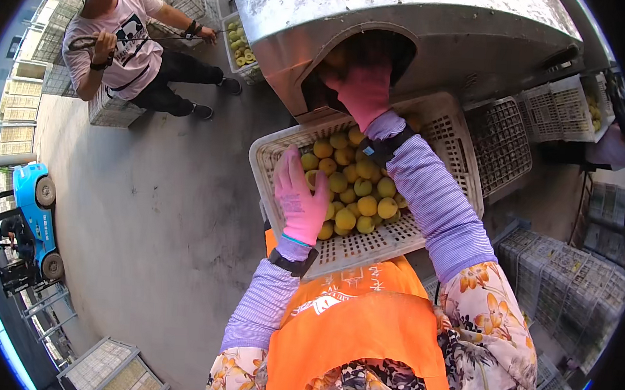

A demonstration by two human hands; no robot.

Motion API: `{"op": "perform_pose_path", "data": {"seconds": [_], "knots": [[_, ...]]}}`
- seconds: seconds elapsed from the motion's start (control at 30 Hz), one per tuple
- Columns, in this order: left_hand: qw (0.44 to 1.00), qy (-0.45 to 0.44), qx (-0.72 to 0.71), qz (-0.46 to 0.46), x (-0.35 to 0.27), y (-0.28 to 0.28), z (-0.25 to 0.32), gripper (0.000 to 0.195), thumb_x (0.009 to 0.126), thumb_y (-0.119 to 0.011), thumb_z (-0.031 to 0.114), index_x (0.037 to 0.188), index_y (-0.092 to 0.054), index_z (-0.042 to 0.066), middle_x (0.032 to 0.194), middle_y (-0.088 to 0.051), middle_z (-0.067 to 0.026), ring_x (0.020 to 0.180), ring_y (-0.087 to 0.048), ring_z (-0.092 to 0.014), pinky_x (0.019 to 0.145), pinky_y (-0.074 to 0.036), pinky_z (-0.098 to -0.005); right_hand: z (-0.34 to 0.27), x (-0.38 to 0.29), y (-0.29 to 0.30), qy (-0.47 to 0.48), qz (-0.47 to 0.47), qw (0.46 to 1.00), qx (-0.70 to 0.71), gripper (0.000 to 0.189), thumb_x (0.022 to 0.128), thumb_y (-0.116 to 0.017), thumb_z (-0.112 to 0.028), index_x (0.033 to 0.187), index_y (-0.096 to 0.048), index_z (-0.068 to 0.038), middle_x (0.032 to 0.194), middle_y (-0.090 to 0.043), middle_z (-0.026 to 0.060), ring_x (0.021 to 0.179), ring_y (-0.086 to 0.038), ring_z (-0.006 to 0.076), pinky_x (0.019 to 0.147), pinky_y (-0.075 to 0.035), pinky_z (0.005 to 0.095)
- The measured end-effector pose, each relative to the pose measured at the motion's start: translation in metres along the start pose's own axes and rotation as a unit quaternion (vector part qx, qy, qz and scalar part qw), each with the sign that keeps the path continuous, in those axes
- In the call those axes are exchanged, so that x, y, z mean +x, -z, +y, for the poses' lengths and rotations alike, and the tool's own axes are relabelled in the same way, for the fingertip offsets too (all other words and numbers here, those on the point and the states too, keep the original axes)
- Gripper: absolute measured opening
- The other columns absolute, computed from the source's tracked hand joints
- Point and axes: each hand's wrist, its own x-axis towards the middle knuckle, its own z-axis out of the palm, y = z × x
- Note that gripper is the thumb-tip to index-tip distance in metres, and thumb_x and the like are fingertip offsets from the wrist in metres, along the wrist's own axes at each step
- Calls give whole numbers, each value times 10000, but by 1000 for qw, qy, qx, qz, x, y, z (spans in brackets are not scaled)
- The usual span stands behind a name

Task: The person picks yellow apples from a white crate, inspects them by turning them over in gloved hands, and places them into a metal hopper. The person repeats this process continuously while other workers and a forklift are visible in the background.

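A white plastic crate point(341, 257) holds many round yellow-green fruits point(367, 206), perhaps peaches or apricots, and stands before me against a metal machine point(441, 68). My left hand point(301, 194), in a pink glove, lies over the crate's left part beside the fruits, fingers extended and thumb apart. In a matching glove, my right hand point(364, 92) reaches into the machine's round opening point(404, 44); its fingertips are in shadow, near some dark round shapes, and whether it holds anything cannot be told.
At the upper left a person point(119, 40) stands holding a thin cord, near another crate of fruits point(239, 43). A blue forklift point(36, 214) is at the far left. A dark crate point(501, 145) adjoins mine at the right, and stacked crates point(562, 283) stand beyond.
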Motion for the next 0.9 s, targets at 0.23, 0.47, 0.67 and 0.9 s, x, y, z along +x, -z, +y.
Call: {"op": "perform_pose_path", "data": {"seconds": [0.23, 0.47, 0.67, 0.9], "knots": [[915, 86, 39, -392, -26, -164, -22, 817, 880, -727, 402, 1567, -422, 81, 1514, -502, -202, 1316, -545, -404, 1014, -499, -517, 63, -52, 54, -59, -193, 968, 148, 545, 907, -758, -443, 1328, -676, -107, 1155, -709, 209, 1035, -709, 344, 896, -562, 462], [900, 151, 58, -406, -62, -281, -38, 773, 909, -678, 442, 1532, -450, 44, 1492, -537, -212, 1276, -581, -357, 1006, -511, -492, 150, -206, -86, -48, -516, 831, -203, 668, 833, -764, -328, 1457, -582, -172, 1421, -596, 173, 1316, -550, 337, 1117, -414, 499], [622, 497, -557, -235, -74, -178, -112, 535, 972, -656, 229, 1449, -532, 21, 1283, -688, -128, 1217, -638, -221, 1039, -513, -371, 150, -181, -51, -132, -507, 817, 239, 669, 759, -847, -377, 1324, -662, -68, 1371, -633, 169, 1221, -635, 350, 994, -525, 452], [738, 244, -542, -318, 1, -9, 42, 459, 1105, -510, 195, 1527, -473, 18, 1395, -617, -113, 1254, -614, -210, 1091, -480, -338, 46, -144, 142, -160, -347, 833, 400, 827, 778, -865, -323, 1485, -556, -26, 1474, -558, 201, 1259, -625, 350, 1030, -538, 416]]}}
